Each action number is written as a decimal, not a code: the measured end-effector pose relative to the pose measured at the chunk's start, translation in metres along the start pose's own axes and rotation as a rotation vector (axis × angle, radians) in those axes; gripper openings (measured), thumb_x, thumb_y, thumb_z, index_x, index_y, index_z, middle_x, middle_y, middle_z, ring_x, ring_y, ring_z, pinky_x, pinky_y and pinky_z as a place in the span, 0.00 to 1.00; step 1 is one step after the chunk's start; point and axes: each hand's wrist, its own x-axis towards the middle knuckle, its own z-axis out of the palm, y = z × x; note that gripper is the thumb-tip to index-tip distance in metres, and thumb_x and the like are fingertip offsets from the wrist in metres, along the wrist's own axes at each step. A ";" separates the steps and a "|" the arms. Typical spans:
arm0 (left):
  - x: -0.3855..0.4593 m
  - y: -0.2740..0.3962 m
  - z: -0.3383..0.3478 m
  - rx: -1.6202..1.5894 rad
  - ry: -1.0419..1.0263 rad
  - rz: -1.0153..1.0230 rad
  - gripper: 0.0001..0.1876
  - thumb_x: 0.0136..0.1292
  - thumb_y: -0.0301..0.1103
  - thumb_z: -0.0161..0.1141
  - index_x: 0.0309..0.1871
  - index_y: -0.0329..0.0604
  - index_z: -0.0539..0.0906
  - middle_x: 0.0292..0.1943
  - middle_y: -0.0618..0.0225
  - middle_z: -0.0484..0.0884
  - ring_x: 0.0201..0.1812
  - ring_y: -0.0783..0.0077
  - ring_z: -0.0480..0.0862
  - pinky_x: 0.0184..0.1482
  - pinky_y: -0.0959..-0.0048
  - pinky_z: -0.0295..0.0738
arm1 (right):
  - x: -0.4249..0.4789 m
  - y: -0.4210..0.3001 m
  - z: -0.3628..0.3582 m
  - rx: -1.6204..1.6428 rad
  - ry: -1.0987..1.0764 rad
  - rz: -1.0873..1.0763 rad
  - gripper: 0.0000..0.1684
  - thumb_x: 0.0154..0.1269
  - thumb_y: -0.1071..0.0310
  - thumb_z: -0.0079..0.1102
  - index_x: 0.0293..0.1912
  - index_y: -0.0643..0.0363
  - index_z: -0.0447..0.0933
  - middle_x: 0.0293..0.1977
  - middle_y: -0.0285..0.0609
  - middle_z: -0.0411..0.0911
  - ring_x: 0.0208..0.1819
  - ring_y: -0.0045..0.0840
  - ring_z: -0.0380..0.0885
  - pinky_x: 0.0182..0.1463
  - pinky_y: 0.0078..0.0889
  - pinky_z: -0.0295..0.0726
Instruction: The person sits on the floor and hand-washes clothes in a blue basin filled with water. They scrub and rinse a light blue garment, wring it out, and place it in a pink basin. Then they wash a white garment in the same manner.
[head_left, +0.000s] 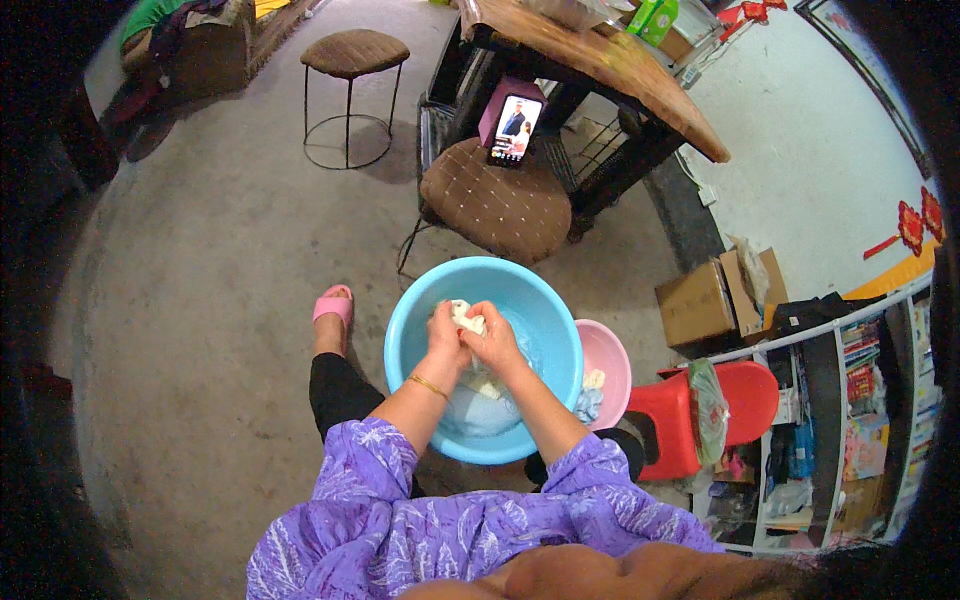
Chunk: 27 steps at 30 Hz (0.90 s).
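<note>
A large light-blue plastic basin (551, 315) sits before me with water in it. Over its middle, my left hand (447, 334) and my right hand (491, 339) come together, both closed on a white wet cloth (471, 319). Part of the pale cloth hangs below my hands towards the water; how far it goes in is hard to tell. Just right of the blue basin, partly behind it, stands a pink basin (616, 360), holding a cream cloth (594, 379) and a light-blue cloth (589, 403).
A brown padded stool (495, 202) bears a lit phone (516, 129) beyond the basin, under a wooden table (600, 56). Another stool (355, 56) stands further left. To the right are a red plastic chair (664, 420), a cardboard box (694, 307) and a filled shelf (832, 435).
</note>
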 end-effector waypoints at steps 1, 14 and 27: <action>-0.007 0.003 0.007 -0.004 -0.055 -0.079 0.14 0.63 0.43 0.48 0.37 0.40 0.75 0.32 0.62 0.77 0.34 0.63 0.79 0.39 0.64 0.76 | -0.008 -0.014 -0.006 0.002 0.010 -0.015 0.17 0.49 0.63 0.61 0.39 0.57 0.71 0.35 0.51 0.79 0.38 0.38 0.78 0.42 0.36 0.76; -0.001 -0.018 0.012 0.025 -0.003 -0.026 0.12 0.64 0.38 0.46 0.35 0.40 0.77 0.32 0.64 0.80 0.34 0.64 0.81 0.36 0.64 0.77 | 0.020 0.016 -0.012 -0.514 0.159 -0.010 0.13 0.67 0.59 0.41 0.36 0.60 0.66 0.28 0.61 0.75 0.32 0.58 0.73 0.36 0.58 0.70; -0.001 -0.016 0.009 0.051 -0.146 -0.075 0.17 0.67 0.41 0.40 0.46 0.40 0.77 0.43 0.61 0.81 0.42 0.61 0.81 0.47 0.62 0.76 | 0.029 0.009 -0.031 -0.516 0.113 0.210 0.15 0.65 0.64 0.45 0.50 0.57 0.64 0.37 0.56 0.77 0.41 0.52 0.74 0.43 0.53 0.70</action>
